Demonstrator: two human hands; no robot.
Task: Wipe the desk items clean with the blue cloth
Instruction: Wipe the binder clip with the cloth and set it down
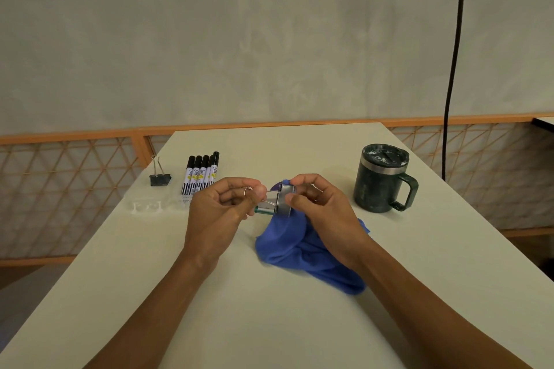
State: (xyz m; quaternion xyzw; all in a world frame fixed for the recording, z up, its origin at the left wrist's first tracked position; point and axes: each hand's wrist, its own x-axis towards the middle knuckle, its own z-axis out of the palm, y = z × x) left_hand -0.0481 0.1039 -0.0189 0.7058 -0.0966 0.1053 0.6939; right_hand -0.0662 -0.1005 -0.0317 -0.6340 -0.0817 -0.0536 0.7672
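Left grip (221, 204) pinches the little binder clip (275, 202) by its wire loop (248, 190) over mid-tabletop (269, 323), right grip (317, 204) pinches its body with the blue cloth (299, 249) trailing toward 5 o'clock, and I'd guess it's light, stiff, springy, slick metal, so hold the flat sides.
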